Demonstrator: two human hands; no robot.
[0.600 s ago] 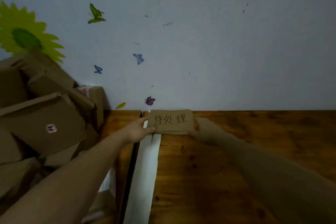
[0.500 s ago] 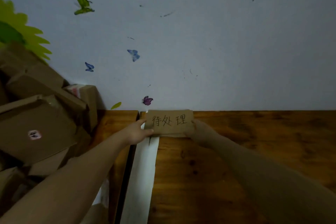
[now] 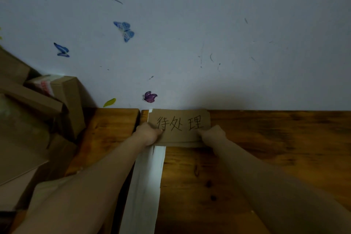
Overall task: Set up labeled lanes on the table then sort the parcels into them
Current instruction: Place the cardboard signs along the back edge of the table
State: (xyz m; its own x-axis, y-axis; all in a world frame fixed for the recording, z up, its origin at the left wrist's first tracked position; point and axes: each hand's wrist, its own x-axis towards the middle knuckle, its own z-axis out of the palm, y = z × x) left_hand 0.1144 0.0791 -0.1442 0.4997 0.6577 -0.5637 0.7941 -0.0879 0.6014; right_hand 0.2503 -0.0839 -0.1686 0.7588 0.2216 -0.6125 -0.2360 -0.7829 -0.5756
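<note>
A brown cardboard label point(image 3: 180, 125) with three handwritten black characters lies at the far edge of the wooden table point(image 3: 266, 148), against the wall. My left hand point(image 3: 149, 135) holds its left end, thumb on top. My right hand point(image 3: 212, 135) grips its lower right corner. A white paper strip point(image 3: 146, 182) runs from under the label toward me as a lane line. Brown cardboard parcels point(image 3: 38, 119) are piled at the left.
The white wall point(image 3: 209, 43) stands right behind the table, with butterfly stickers point(image 3: 124, 30) on it. A dark gap point(image 3: 139, 118) separates the table from a second wooden surface point(image 3: 110, 129) on the left, where the parcel pile sits.
The view has shifted right and closer, so the parcel pile slid toward the left edge. Both hands moved further onto the label, which stays against the wall.
</note>
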